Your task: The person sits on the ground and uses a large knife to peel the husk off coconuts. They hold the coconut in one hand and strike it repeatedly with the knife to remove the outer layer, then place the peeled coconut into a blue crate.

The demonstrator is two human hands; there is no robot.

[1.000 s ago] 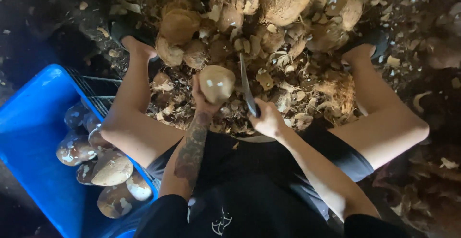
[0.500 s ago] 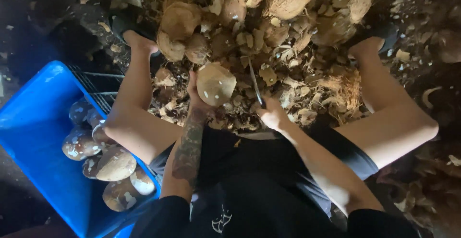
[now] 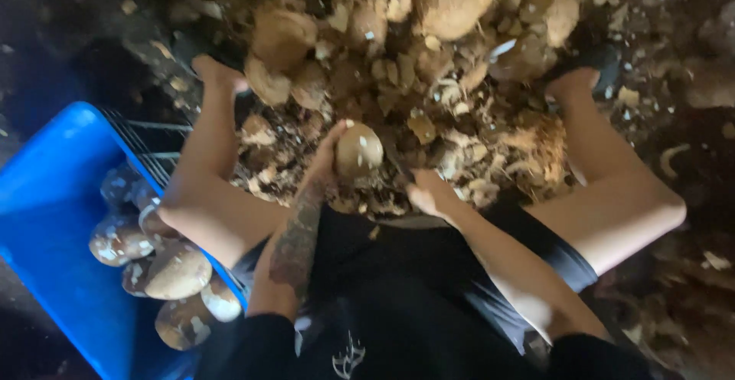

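I sit with my knees apart over a heap of coconut husk. My left hand (image 3: 328, 159) holds a round brown coconut (image 3: 358, 150) from its left side, just above my lap. My right hand (image 3: 429, 194) is closed around a knife handle; the dark blade (image 3: 394, 158) points up beside the coconut's right side. The picture is blurred, so I cannot tell if the blade touches the shell.
A blue crate (image 3: 53, 211) at my left holds several peeled coconuts (image 3: 176, 270). Unpeeled husked coconuts (image 3: 452, 1) are piled at the far side of the husk heap (image 3: 490, 142). My bare feet rest at either side of the pile.
The coconut and both hands have dropped lower and nearer to my lap. The view has shifted and blurred.
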